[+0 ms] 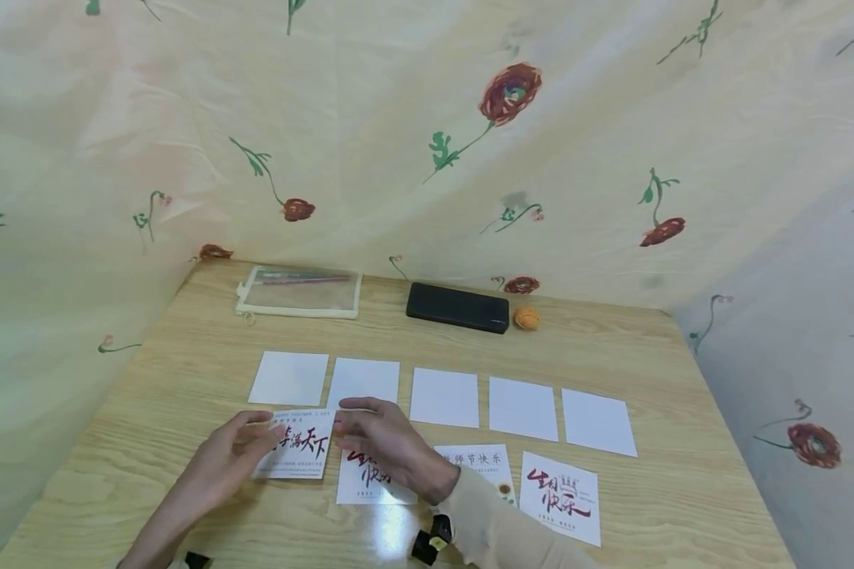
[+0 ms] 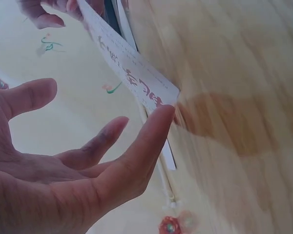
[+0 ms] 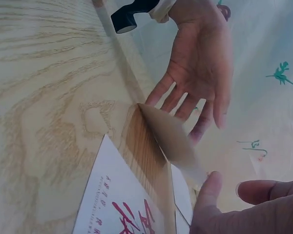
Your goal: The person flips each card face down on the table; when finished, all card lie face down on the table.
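A white greeting card (image 1: pixel 302 446) printed with red and dark Chinese lettering is held up between both hands; in the left wrist view its printed face (image 2: pixel 136 78) slants above the wood. My left hand (image 1: pixel 238 446) has its fingers extended, one fingertip at a corner of this card. From the other side my right hand (image 1: pixel 380 435) reaches in, fingertips at the card's right edge, with a gap between its thumb and finger. The back of the card (image 3: pixel 171 136) shows blurred in the right wrist view. Beneath my right hand lies a red-lettered card (image 1: pixel 377 490), partly covered.
Several blank white cards (image 1: pixel 444 397) form a row farther back. Nearer lie a teacher's day card (image 1: pixel 480 466), half behind my sleeve, and another red-lettered card (image 1: pixel 562 498). A mesh pencil pouch (image 1: pixel 302 294), a black power bank (image 1: pixel 458 307) and a walnut-like ball (image 1: pixel 527 318) sit near the floral curtain.
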The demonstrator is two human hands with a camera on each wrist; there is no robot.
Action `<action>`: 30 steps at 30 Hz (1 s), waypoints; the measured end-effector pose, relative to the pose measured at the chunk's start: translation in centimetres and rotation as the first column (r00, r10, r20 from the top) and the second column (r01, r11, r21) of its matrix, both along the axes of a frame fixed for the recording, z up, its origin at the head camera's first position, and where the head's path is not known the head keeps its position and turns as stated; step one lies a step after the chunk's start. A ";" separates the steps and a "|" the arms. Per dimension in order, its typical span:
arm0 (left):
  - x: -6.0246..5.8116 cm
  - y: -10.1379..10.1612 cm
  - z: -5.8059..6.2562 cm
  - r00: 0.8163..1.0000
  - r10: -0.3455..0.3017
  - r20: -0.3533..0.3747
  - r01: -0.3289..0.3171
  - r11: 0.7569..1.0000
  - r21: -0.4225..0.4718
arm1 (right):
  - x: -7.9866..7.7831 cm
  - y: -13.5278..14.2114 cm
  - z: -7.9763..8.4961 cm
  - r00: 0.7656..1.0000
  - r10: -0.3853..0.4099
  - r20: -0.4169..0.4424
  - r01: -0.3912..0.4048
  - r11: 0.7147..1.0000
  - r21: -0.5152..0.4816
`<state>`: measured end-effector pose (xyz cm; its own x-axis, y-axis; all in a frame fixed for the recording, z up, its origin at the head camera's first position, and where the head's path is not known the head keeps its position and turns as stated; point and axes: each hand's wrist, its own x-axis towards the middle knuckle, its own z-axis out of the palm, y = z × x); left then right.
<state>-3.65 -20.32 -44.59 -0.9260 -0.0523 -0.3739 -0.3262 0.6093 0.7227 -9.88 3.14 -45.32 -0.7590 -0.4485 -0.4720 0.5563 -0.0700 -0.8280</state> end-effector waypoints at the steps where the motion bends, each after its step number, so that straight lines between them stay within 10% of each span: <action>1: 0.0 0.1 0.0 1.000 -0.006 -0.006 0.006 1.000 0.010 | 0.0 0.0 0.0 1.000 0.002 -0.004 -0.002 1.000 -0.008; 16: -0.5 1.2 -0.1 0.998 -0.059 -0.013 0.060 0.953 0.296 | -0.1 -1.3 -1.0 0.979 0.203 -0.011 -0.203 0.979 -0.023; 24: -0.7 1.2 0.4 1.000 0.003 -0.024 0.010 0.857 0.516 | -0.1 -1.7 -0.7 0.980 0.187 -0.065 -0.181 0.980 0.088; 30: -0.7 0.2 0.9 0.995 0.082 -0.054 -0.041 0.847 0.530 | -0.1 -1.5 -0.6 0.985 0.125 -0.121 -0.099 0.974 0.203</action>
<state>-4.31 -20.16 -43.70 -0.9527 0.0761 -0.2944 -0.2855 0.1093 0.9521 -9.99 1.64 -45.95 -0.7707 -0.4431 -0.4579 0.4364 0.1566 -0.8860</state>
